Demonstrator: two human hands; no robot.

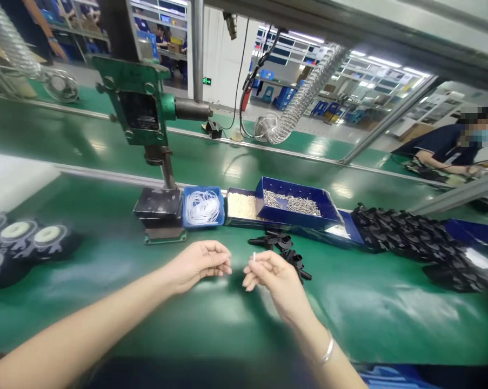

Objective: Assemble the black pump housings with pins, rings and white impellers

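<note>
right hand (276,282) pinching a white bit (254,256); left hand (201,265) at its 9 o'clock, half-curled, can't tell if holding anything

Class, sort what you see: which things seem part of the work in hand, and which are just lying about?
Likely part of it:
small white piece in the right hand
black plastic parts beside that hand
metal pins
white loops

Probably just about:
silver flexible duct
green exit sign
</note>
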